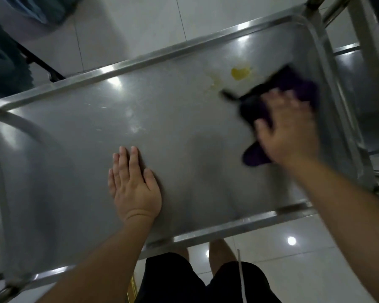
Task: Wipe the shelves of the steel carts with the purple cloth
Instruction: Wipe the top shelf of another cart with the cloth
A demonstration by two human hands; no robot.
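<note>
The steel cart's top shelf (179,127) fills the view, tilted, with a raised shiny rim. A yellow stain (240,73) and pale smears beside it sit on the far right part of the shelf. The dark purple cloth (293,86) lies bunched on the shelf just right of the stain. My right hand (289,125) presses flat on top of the cloth with fingers spread; it is blurred. My left hand (132,184) rests palm down on the bare shelf near the front, fingers straight and together.
A curved steel handle (20,123) arches over the shelf's left end. A second steel cart (363,68) stands at the right. White tiled floor (293,254) surrounds the carts. My legs in black shorts (201,281) stand at the front rim. Teal fabric (7,68) hangs at the top left.
</note>
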